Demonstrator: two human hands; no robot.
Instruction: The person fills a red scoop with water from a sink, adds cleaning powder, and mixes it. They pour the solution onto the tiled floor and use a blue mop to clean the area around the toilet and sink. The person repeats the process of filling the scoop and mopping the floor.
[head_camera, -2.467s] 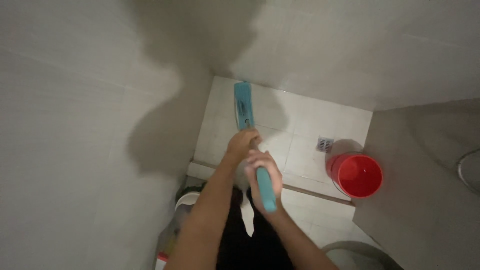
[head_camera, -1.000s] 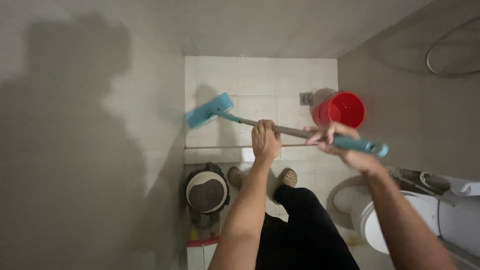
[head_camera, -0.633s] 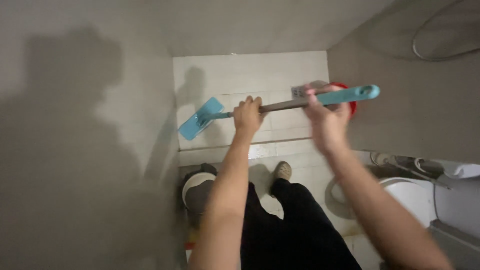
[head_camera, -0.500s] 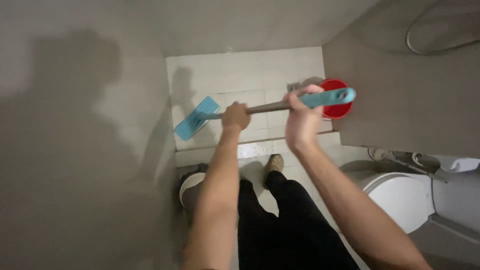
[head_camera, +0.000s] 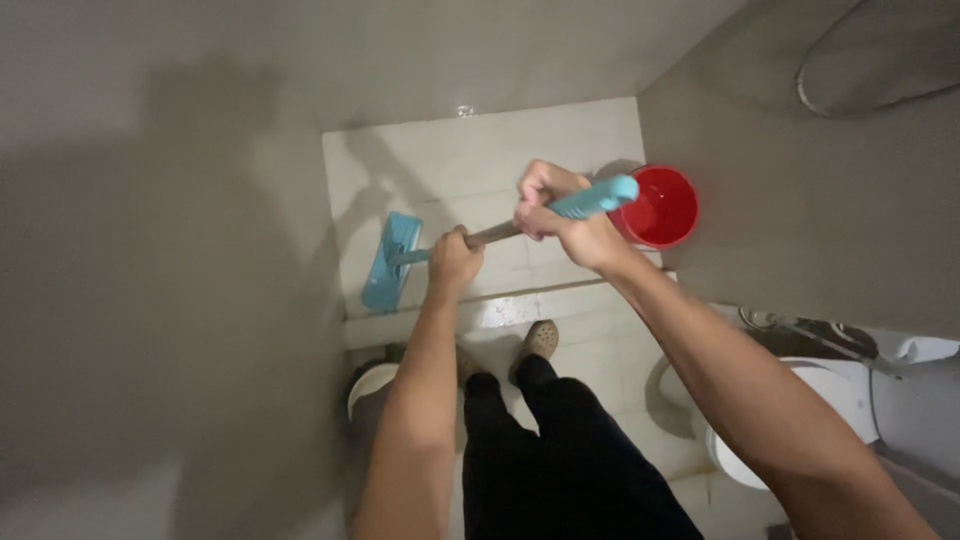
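I look straight down in a narrow tiled bathroom. Both hands grip a long-handled brush with a teal flat head (head_camera: 391, 260) resting on the white floor tiles by the left wall. My left hand (head_camera: 454, 262) is closed around the grey shaft low down. My right hand (head_camera: 560, 212) is closed on the teal handle grip (head_camera: 598, 197) at the top end. The shaft slopes from upper right down to the lower left.
A red bucket (head_camera: 662, 207) stands on the floor by the right wall, just behind my right hand. A white toilet (head_camera: 800, 420) is at the lower right, a small white bin (head_camera: 370, 385) at the lower left. Grey walls close in on both sides. My shoes (head_camera: 540, 340) are on a wet tile step.
The brush head has slid along the floor near the left wall and now lies lengthwise. Both hands kept their grip while the handle swung, and my view shifted.
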